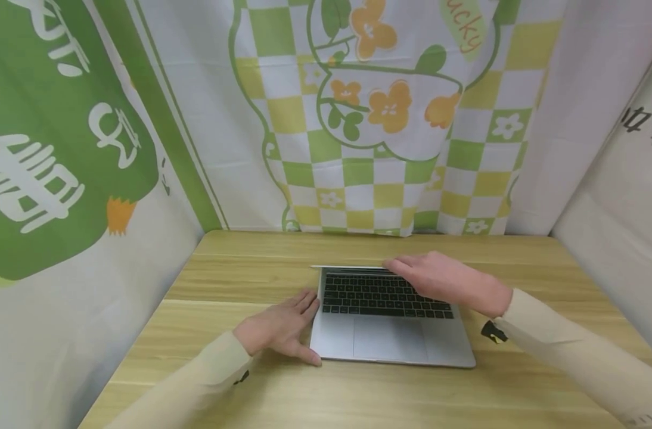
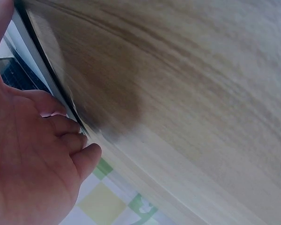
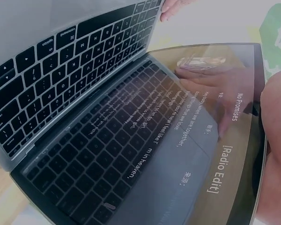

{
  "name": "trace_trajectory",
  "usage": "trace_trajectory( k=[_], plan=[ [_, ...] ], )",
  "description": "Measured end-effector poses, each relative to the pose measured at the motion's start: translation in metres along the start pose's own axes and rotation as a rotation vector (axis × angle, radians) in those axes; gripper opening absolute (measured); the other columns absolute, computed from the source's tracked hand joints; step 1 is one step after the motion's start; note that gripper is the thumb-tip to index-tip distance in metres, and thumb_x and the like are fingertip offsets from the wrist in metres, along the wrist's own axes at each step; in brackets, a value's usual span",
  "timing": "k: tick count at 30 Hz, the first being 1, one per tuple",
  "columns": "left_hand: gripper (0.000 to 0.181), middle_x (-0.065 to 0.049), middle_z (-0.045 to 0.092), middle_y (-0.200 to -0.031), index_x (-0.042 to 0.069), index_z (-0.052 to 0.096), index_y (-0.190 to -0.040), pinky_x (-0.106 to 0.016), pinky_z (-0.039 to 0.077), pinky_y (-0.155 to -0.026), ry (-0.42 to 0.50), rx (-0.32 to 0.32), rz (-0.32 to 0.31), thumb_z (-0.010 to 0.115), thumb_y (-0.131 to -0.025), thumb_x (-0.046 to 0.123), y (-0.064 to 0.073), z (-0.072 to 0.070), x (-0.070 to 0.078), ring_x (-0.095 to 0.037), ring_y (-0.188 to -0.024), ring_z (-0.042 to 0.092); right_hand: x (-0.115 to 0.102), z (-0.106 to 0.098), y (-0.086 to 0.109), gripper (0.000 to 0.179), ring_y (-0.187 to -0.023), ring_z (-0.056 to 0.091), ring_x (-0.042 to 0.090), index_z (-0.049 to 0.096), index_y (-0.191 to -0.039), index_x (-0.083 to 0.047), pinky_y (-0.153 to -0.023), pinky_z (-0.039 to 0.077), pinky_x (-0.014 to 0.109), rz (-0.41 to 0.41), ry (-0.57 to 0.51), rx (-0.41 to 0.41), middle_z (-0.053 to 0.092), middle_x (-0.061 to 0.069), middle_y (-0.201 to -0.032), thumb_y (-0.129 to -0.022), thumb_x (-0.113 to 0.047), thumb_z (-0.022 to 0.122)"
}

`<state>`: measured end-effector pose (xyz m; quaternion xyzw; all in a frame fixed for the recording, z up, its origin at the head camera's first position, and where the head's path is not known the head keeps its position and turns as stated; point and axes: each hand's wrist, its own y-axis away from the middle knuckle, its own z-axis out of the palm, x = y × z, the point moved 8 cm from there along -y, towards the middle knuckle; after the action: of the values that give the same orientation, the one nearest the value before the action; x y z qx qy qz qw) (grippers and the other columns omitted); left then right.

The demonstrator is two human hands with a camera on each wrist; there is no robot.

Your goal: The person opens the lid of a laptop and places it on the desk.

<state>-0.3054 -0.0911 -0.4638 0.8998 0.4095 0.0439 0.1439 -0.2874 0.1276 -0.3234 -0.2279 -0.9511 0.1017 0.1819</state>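
Note:
A silver laptop (image 1: 390, 342) with black keys lies on the wooden table, its lid seen nearly edge-on in the head view. My right hand (image 1: 444, 280) holds the lid's upper edge, its fingertips partly hidden behind it. In the right wrist view the lit screen (image 3: 234, 154) shows white lyric text and reflects the keyboard (image 3: 75, 70); part of the right hand (image 3: 276, 140) is beside the lid's edge. My left hand (image 1: 283, 328) touches the base's left side, fingers spread along it and thumb at the front corner. The left wrist view shows the left palm (image 2: 33, 154) against that edge.
The wooden table (image 1: 240, 256) extends around the laptop. A green and yellow checked cloth (image 1: 358, 196) hangs behind the back edge. More printed cloth hangs at the left (image 1: 42, 167) and a pale cloth at the right (image 1: 621, 238).

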Motion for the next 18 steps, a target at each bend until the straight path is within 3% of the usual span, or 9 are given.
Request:
trace_trajectory(
  k=[6,11,18],
  plan=[
    [0.124,-0.021,0.013,-0.163,-0.001,0.022,-0.154,-0.042,0.022,-0.124,-0.029,0.011,0.028,0.047,-0.073,0.090,0.000,0.001,0.001,-0.034,-0.152,0.015,0.009,-0.002,-0.004,0.046,-0.047,0.047,0.008,0.057,-0.126,-0.006,-0.044,0.044,0.018,0.040,-0.047,-0.004,0.074,0.007,-0.110,-0.083,0.012,0.059],
    [0.126,-0.021,0.012,-0.163,0.000,0.021,-0.155,-0.042,0.022,-0.124,-0.021,0.012,0.025,0.045,-0.071,0.091,0.001,0.003,0.001,-0.034,-0.152,0.015,0.018,-0.003,-0.005,0.038,-0.041,0.033,0.001,0.059,-0.126,-0.008,-0.044,0.041,0.013,0.071,-0.161,-0.011,0.075,0.007,-0.108,-0.090,0.005,0.060],
    [0.126,-0.019,0.011,-0.164,0.003,0.019,-0.156,-0.043,0.020,-0.124,-0.042,0.016,0.025,0.042,-0.071,0.093,0.000,0.002,0.000,-0.033,-0.153,0.013,0.025,-0.010,-0.008,0.030,-0.046,0.053,0.005,0.063,-0.123,-0.010,-0.055,0.055,0.021,0.065,-0.216,0.046,0.076,0.006,-0.107,-0.094,-0.003,0.062]
  ],
)
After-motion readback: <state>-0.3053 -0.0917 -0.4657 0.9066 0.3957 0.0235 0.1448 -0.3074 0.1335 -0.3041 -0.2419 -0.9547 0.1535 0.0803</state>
